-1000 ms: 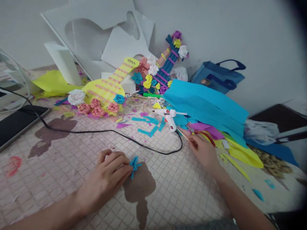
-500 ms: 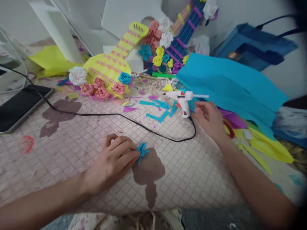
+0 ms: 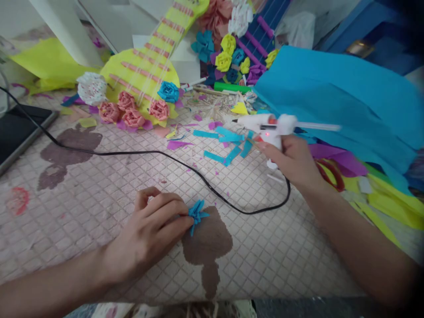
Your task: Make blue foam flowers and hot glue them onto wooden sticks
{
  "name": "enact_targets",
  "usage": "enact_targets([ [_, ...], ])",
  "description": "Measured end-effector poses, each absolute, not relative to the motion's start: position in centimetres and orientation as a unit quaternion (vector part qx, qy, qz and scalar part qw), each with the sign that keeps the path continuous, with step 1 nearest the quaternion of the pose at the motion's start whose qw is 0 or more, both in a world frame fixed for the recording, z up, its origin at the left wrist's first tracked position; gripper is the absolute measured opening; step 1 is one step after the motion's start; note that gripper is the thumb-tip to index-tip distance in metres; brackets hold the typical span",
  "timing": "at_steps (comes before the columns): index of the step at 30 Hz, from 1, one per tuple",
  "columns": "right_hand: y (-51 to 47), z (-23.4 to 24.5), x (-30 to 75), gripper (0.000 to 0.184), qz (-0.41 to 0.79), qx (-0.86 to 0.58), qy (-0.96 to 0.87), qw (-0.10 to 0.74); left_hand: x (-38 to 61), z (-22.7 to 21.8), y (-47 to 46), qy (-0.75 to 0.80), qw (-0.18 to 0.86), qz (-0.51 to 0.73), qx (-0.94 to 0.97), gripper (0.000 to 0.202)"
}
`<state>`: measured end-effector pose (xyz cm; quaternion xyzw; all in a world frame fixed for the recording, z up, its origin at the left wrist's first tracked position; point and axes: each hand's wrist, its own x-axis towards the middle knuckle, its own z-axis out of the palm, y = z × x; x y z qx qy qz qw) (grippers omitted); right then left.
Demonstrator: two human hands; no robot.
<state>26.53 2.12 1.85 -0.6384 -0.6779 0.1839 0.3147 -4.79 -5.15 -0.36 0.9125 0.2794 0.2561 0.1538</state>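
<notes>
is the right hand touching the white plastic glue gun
Touching. The head view shows the right hand closed around the white plastic glue gun, with the thumb lying across its handle and no gap between.

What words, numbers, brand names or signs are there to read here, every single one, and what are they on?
None that can be read.
White glue gun in the right hand: blurred; a red light glows, but no letters can be made out.
Green marker: too small and blurred to tell.
Phone: dark screen, no writing visible.
</notes>
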Motion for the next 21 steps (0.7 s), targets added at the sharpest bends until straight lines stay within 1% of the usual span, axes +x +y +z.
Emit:
enact_targets([
  [2, 0.0, 2.8, 26.5, 0.03, 0.237, -0.626, -0.657, 0.348, -4.8, -0.3, -5.1, 0.278, 0.154, 0.256, 0.913, 0.015],
  [3, -1.2, 3.1, 26.6, 0.033, 0.27, -0.615, -0.658, 0.34, -4.8, -0.3, -5.1, 0.278, 0.154, 0.255, 0.913, 0.016],
  [4, -2.5, 3.4, 26.7, 0.032, 0.29, -0.61, -0.652, 0.343, -4.8, -0.3, -5.1, 0.277, 0.154, 0.254, 0.914, 0.017],
  [6, -5.0, 3.7, 27.0, 0.023, 0.318, -0.591, -0.658, 0.341, -4.8, -0.4, -5.1, 0.277, 0.152, 0.251, 0.915, 0.019],
  [7, -6.1, 3.8, 27.1, 0.021, 0.33, -0.587, -0.668, 0.316, -4.8, -0.4, -5.1, 0.278, 0.151, 0.25, 0.915, 0.019],
  [8, -7.0, 3.8, 27.1, 0.017, 0.315, -0.584, -0.683, 0.306, -4.8, -0.4, -5.1, 0.279, 0.151, 0.248, 0.915, 0.019],
  [10, -8.1, 4.0, 26.9, 0.011, 0.305, -0.551, -0.739, 0.237, -4.8, -0.4, -5.1, 0.281, 0.155, 0.244, 0.915, 0.019],
  [12, -8.4, 4.3, 26.2, 0.006, 0.311, -0.513, -0.776, 0.198, -4.8, -0.3, -5.1, 0.281, 0.159, 0.24, 0.916, 0.018],
  [15, -8.0, 4.9, 24.9, 0.003, 0.327, -0.468, -0.797, 0.196, -4.8, 0.0, -5.1, 0.279, 0.153, 0.239, 0.917, 0.017],
  [18, -7.8, 5.1, 23.9, 0.008, 0.342, -0.452, -0.802, 0.191, -4.7, 0.3, -5.0, 0.278, 0.141, 0.24, 0.919, 0.016],
  [21, -7.9, 4.8, 23.6, 0.009, 0.304, -0.441, -0.822, 0.194, -4.6, 0.4, -5.0, 0.277, 0.127, 0.239, 0.922, 0.017],
])
